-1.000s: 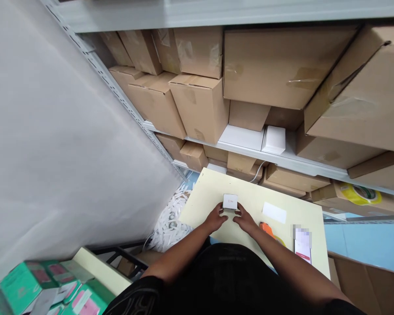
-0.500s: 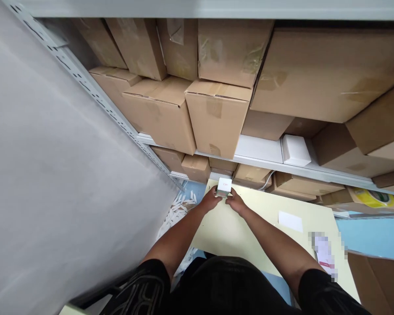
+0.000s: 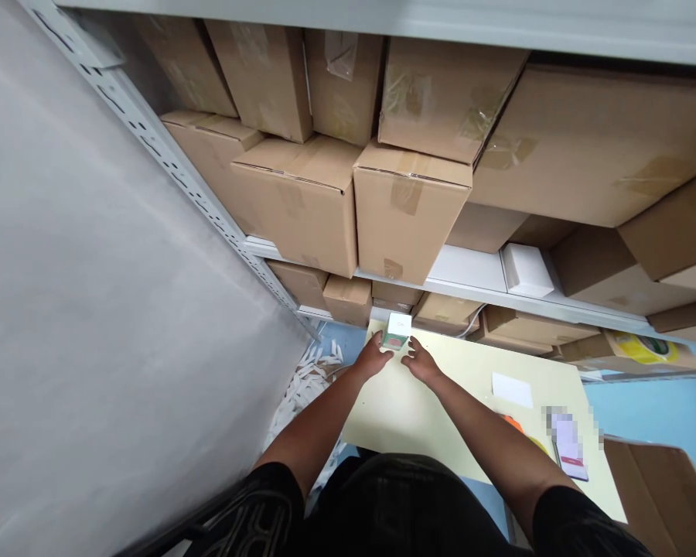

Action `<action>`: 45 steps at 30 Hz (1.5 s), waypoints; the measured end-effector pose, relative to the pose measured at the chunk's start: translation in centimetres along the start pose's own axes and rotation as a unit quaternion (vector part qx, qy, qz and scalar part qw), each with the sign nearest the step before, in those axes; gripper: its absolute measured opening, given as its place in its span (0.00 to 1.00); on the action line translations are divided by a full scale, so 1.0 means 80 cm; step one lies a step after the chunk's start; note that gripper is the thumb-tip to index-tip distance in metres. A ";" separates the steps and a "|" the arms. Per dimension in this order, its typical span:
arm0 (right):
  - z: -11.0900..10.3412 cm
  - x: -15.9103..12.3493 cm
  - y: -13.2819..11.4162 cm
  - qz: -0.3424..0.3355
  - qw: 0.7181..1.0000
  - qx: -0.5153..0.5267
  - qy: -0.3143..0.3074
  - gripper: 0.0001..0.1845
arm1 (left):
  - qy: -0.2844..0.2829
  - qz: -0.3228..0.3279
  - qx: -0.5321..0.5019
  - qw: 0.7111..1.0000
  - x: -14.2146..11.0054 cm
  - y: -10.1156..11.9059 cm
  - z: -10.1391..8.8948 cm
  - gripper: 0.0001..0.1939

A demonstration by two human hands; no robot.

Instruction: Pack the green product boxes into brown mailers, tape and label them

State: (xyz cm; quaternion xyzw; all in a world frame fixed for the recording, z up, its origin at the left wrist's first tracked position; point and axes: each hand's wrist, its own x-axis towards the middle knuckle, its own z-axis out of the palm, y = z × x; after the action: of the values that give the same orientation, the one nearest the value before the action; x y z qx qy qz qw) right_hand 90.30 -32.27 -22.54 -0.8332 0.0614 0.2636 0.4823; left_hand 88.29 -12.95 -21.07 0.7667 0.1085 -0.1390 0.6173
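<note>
A small box [image 3: 397, 331] with a white top and a green-and-pink front stands at the far left part of the pale yellow table [image 3: 406, 410]. My left hand [image 3: 373, 358] is open just left of the box, its fingers close to that side; whether they touch it I cannot tell. On the other side my right hand [image 3: 421, 361] is open too, with its fingers spread and a small gap to the box. Neither hand grips anything.
On the table to the right lie a white sheet [image 3: 512, 389] and a phone [image 3: 568, 445]. An orange item [image 3: 511, 422] shows beside my right forearm. Shelves with cardboard boxes [image 3: 411, 209] rise behind the table. White scraps [image 3: 301, 387] cover the floor at left.
Both hands have let go of the small box and moved slightly apart. It now stands on the table with more of its front showing. The camera view has shifted a little.
</note>
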 end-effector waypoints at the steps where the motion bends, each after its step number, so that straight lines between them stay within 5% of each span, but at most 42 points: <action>1: -0.002 -0.007 0.008 0.013 1.000 0.000 0.000 0.48 | 0.011 -0.021 0.001 1.000 -0.006 -0.003 -0.002 0.37; 7: -0.023 -0.061 0.075 0.054 0.998 -0.001 -0.030 0.41 | 0.075 -0.113 -0.021 0.991 -0.073 -0.032 0.004 0.26; 13: -0.066 -0.094 0.127 -0.017 0.997 -0.004 -0.071 0.36 | 0.177 -0.129 -0.065 0.974 -0.169 -0.054 0.060 0.21; 19: -0.111 -0.108 0.137 -0.091 0.988 -0.028 -0.123 0.35 | 0.301 -0.127 -0.136 0.935 -0.275 -0.043 0.125 0.20; 23: -0.108 -0.130 0.124 -0.145 0.974 -0.045 -0.168 0.34 | 0.363 -0.117 -0.144 0.913 -0.349 -0.034 0.156 0.20; 28: -0.058 -0.180 0.103 -0.204 0.944 -0.072 -0.249 0.32 | 0.439 -0.107 -0.155 0.878 -0.452 -0.042 0.185 0.21; 34: 0.030 -0.263 0.097 -0.256 0.891 -0.107 -0.358 0.31 | 0.543 -0.108 -0.185 0.812 -0.587 -0.086 0.212 0.19; 45: 0.190 -0.483 0.136 -0.295 0.833 -0.135 -0.448 0.30 | 0.632 -0.101 -0.235 0.732 -0.848 -0.193 0.259 0.19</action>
State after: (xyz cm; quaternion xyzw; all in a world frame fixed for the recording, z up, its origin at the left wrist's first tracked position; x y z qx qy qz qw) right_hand 47.66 -31.15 -17.72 -0.6590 -0.4464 0.4590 0.3948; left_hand 17.83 -29.53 -15.80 0.4928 0.5798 0.3455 0.5491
